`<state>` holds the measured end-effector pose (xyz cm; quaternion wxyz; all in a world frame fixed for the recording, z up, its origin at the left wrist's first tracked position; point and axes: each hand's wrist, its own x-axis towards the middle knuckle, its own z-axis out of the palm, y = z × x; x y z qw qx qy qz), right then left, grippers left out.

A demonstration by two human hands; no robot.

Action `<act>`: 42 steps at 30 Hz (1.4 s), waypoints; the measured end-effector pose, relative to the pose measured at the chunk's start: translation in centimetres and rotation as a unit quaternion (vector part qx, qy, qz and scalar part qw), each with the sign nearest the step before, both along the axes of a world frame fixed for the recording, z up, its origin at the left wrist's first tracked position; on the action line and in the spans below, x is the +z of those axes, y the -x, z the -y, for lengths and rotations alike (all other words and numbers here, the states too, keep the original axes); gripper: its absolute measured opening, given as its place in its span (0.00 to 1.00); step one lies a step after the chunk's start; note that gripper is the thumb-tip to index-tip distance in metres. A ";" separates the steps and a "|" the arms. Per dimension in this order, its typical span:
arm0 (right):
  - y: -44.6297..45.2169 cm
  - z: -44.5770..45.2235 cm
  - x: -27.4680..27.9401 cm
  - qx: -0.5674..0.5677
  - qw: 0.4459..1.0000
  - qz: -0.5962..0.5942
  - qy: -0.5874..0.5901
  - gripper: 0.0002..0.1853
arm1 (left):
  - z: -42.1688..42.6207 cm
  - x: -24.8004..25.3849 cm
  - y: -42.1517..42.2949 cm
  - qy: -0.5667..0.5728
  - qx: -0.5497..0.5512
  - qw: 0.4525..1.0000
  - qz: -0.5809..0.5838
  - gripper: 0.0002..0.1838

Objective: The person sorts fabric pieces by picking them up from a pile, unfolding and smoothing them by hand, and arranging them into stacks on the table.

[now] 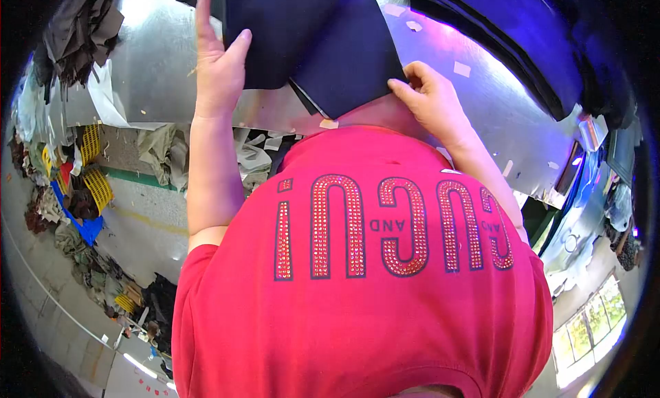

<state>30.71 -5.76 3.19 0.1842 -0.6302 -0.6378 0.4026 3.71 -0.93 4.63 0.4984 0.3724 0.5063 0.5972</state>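
Observation:
Dark navy fabric pieces lie overlapped on a metal table in front of my red shirt. My right hand pinches the right edge of the top piece between thumb and fingers. On the other side, my left hand is held with its thumb and fingers apart, beside the left edge of a dark fabric panel. Nothing shows in its grasp. The lower corners of the pieces fan out near the table's front edge, with a thin pale layer visible between them.
A thick stack of dark fabric lies at the table's far right. Brown cloth pieces hang at the upper left. Small paper labels are scattered on the metal. Yellow baskets and cloth heaps sit on the floor at left.

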 end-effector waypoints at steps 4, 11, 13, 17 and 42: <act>0.1 0.1 -0.3 -0.028 0.995 -0.087 0.048 0.10 | 0.1 -0.5 1.0 -0.113 -0.121 0.942 -0.290 0.15; 0.0 -0.4 0.2 -0.113 0.928 -0.278 0.221 0.09 | 1.2 -0.3 0.8 -0.019 -0.152 0.909 -0.387 0.06; 0.1 -0.7 1.1 -0.130 0.885 -0.352 0.274 0.09 | 1.9 1.0 -0.2 -0.031 -0.184 0.876 -0.445 0.06; 2.4 -1.8 2.6 -0.089 0.894 -0.379 0.221 0.09 | 3.1 2.6 -3.4 -0.083 -0.239 0.778 -0.576 0.07; 4.2 -1.7 0.9 -0.117 0.859 -0.391 0.309 0.13 | 0.4 -1.8 -0.3 0.276 -0.126 0.943 0.134 0.16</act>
